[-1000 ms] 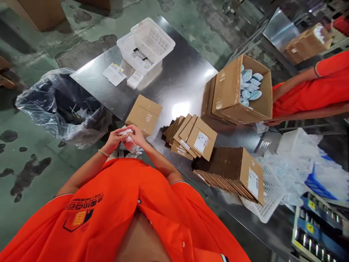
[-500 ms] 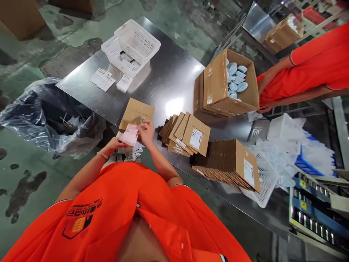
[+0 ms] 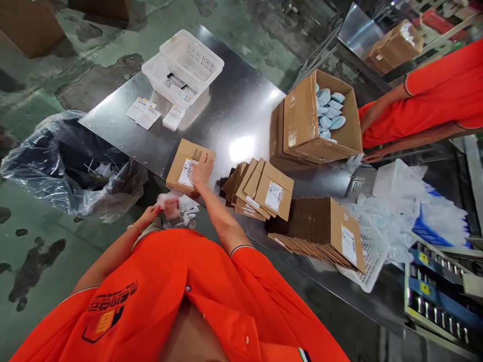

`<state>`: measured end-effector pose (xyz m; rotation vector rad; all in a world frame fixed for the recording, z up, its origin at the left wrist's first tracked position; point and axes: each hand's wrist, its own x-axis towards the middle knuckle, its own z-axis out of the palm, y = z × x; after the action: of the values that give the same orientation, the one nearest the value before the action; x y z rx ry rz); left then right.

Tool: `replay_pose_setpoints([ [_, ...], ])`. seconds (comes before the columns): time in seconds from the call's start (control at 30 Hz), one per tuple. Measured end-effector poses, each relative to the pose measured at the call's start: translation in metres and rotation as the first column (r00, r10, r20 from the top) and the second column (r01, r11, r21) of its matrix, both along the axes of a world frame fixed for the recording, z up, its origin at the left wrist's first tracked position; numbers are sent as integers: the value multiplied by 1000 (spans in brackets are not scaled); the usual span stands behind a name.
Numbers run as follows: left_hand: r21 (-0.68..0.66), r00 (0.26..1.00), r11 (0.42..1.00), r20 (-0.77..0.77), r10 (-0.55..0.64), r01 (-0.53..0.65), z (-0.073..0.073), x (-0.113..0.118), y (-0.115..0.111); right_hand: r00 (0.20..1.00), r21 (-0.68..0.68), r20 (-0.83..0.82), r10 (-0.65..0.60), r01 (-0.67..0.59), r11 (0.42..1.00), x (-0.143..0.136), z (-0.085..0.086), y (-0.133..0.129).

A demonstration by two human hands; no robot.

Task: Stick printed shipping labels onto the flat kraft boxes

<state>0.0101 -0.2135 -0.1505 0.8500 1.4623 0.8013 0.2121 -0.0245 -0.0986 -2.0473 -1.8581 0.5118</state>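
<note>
My right hand [image 3: 203, 170] lies on a flat stack of folded cardboard cartons [image 3: 188, 148] at the table's near edge. Its fingers rest on the top carton, at the right side of a white printed label [image 3: 185, 174]. Below the table edge, my left hand [image 3: 151, 213] pinches a pinkish, see-through backing sheet [image 3: 172, 207]. Crumpled pale scraps [image 3: 188, 208] show behind that sheet; what they lie in is hidden. To the right of my right hand, labelled flat cartons [image 3: 269, 188] lie fanned out.
A large stack of flat cartons [image 3: 349, 234] leans farther right. White baskets [image 3: 209, 58] and label sheets [image 3: 145, 113] occupy the far left. An open box of pale blue packs [image 3: 298, 120] stands near a co-worker's arm [image 3: 387, 103]. A plastic-lined bin [image 3: 41, 166] sits left.
The pink sheet was between both hands over the carton; now my left hand has drawn it down and left. A white label shows on the carton, with my right hand on it.
</note>
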Motion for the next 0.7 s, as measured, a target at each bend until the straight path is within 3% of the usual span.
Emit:
replay_pose_setpoints([
  [0.07, 0, 1000, 1000, -30, 4, -4, 4, -14, 1, 971, -28, -28, 236, -237, 971, -10, -6, -15],
  [0.13, 33, 994, 999, -108, 14, -10, 12, -21, 13, 947, -64, -45, 317, -320, 945, -10, -11, -26],
  [0.2, 68, 976, 998, -216, 7, 8, 21, -18, 35, 979, -86, -25, 204, -205, 975, 3, -14, -31],
  [0.27, 71, 952, 997, -305, -18, 42, 32, -7, 61, 1000, -79, -3, -18, 17, 997, 25, -12, -32],
  [0.33, 68, 932, 995, -359, -47, 77, 40, 7, 85, 980, -105, -22, -198, 195, 975, 44, -7, -32],
  [0.43, 85, 916, 991, -396, -57, 98, 47, 23, 106, 949, -243, -68, -307, 283, 928, 51, 2, -33],
  [0.6, 106, 955, 981, -266, -128, 161, 49, 32, 99, 896, -262, -113, -429, 389, 883, 46, 24, -33],
  [0.7, 187, 963, 954, -175, -204, 235, 54, 32, 86, 894, -145, -156, -420, 400, 905, 91, 51, -36],
])
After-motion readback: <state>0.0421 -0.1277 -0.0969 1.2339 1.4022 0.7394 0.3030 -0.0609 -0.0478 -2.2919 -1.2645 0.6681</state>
